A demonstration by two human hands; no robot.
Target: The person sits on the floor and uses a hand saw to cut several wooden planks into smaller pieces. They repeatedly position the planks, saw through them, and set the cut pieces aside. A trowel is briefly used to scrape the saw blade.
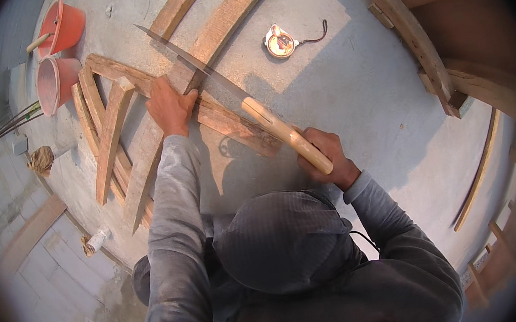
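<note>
My left hand [169, 104] grips a wooden plank [235, 127] lying diagonally across another long board [231, 14], its thumb close beside the saw blade. My right hand [326, 155] is wrapped round the pale wooden handle [287, 135] of a handsaw, whose thin metal blade [171, 46] reaches up and left over the crossed timbers. To the right of the blade, a round tape measure [281, 45] with a black wrist loop lies on the concrete.
Loose battens [109, 148] lie left of my left hand. Two red buckets [66, 27] [54, 86] stand at upper left, near wrapped pipe stubs [96, 241]. A timber form [412, 38] occupies the right, with a thin strip [479, 169] below it. A block wall or floor [62, 269] borders the left.
</note>
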